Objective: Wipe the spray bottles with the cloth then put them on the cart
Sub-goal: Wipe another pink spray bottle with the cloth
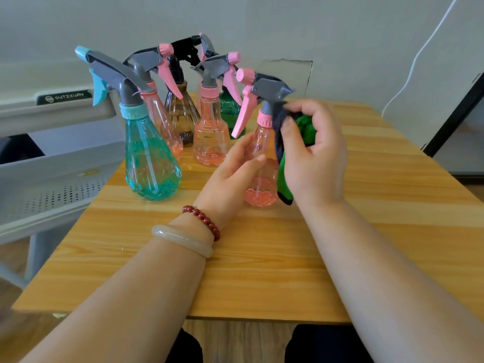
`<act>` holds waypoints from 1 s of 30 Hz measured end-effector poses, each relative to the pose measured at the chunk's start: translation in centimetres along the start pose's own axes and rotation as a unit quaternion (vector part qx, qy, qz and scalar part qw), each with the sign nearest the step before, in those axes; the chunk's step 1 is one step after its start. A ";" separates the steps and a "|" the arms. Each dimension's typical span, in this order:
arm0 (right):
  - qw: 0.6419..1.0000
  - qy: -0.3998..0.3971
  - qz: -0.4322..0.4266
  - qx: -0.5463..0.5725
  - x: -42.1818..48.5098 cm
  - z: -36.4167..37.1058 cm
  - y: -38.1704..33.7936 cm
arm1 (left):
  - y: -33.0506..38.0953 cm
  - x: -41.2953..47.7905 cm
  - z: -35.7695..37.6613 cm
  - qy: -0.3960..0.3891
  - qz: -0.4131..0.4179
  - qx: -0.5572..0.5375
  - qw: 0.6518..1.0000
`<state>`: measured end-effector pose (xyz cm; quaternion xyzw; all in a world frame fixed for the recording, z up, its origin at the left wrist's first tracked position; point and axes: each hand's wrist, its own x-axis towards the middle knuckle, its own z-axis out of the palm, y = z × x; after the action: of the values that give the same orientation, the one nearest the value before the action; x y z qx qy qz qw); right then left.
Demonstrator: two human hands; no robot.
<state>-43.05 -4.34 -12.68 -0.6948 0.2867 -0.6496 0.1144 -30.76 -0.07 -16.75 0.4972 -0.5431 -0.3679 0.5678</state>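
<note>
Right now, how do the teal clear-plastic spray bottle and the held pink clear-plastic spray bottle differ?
The teal clear-plastic spray bottle stands free on the wooden table; the pink clear-plastic spray bottle is gripped by the left hand. The right hand holds the green cloth against the pink one's neck; nothing touches the teal one. Both: grey heads, nozzles pointing left.

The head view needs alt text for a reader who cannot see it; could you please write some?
A person's left hand holds a pink spray bottle upright on a wooden table while the right hand presses a green cloth to its neck. Other spray bottles stand behind; a grey cart sits left.
</note>
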 end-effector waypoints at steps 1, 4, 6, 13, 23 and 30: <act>1.000 -0.017 0.007 0.003 -0.6 0.1 0.1 | 0.0 0.0 0.0 -0.001 0.003 0.000 1.000; 0.997 -0.061 0.038 0.014 -1.9 0.1 0.7 | -0.2 0.1 -0.2 0.004 0.007 0.021 1.000; 0.994 -0.054 0.093 0.038 -1.8 0.0 0.8 | 0.0 0.0 -0.1 0.040 0.018 0.082 0.996; 0.971 -0.048 0.159 0.172 -1.4 0.3 0.0 | 0.3 -0.5 0.1 0.055 0.043 0.102 0.992; 0.986 -0.066 0.088 0.124 -2.2 0.3 -0.3 | 0.6 -1.0 0.8 0.034 0.076 0.104 0.991; 0.980 -0.042 0.129 0.143 -2.3 0.4 -0.3 | 0.3 -0.8 0.6 0.038 0.070 0.133 0.988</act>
<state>-42.54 -2.89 -14.50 -0.6552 0.2726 -0.6341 0.3071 -31.51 0.65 -16.70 0.5424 -0.5991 -0.2326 0.5411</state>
